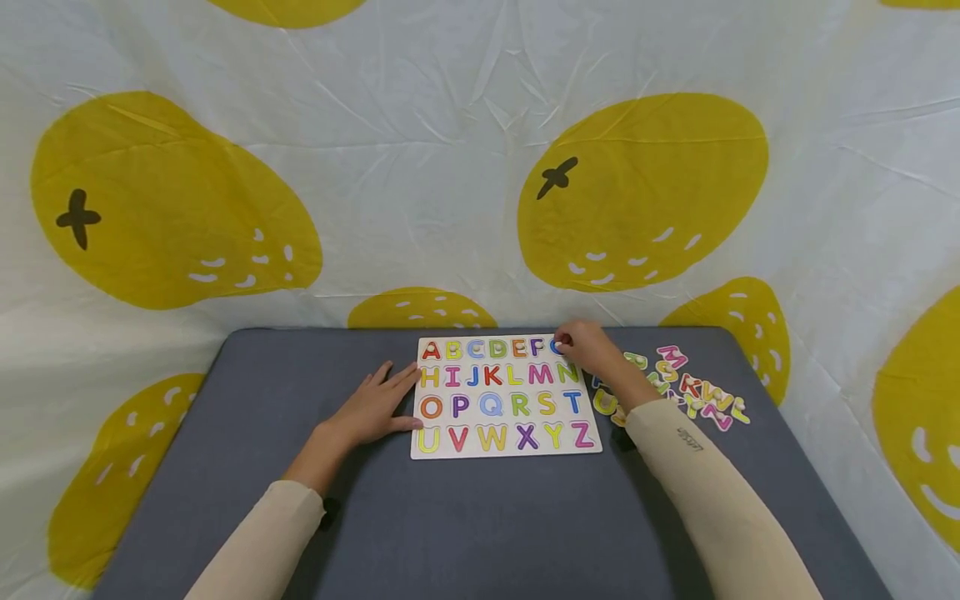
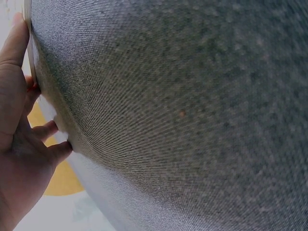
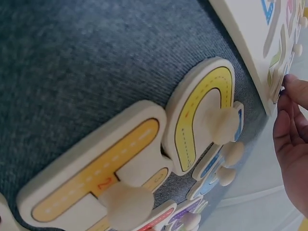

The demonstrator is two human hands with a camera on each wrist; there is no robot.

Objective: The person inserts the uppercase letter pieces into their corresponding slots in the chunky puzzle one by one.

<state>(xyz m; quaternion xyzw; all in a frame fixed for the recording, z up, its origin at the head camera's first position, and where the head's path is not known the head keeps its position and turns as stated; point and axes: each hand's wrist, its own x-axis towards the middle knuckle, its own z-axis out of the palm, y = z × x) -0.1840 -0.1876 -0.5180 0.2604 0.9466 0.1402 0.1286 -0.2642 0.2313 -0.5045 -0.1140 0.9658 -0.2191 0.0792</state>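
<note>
A white wooden alphabet puzzle board lies on the table, with coloured letters in rows. My left hand rests at its left edge, fingers spread and thumb near the U; in the left wrist view the left hand touches the board's side. Over the top right corner, my right hand pinches a letter piece at the blue G, its shape mostly covered by the fingers. The right wrist view has the right hand's fingertips together at the board's corner. Several letters in the top rows bear knobs.
Loose knobbed letter pieces lie scattered right of the board, among them a pink M, a red K and a yellow U. Some overlap under my right forearm. Behind the dark grey table hangs a white curtain with yellow fruit shapes.
</note>
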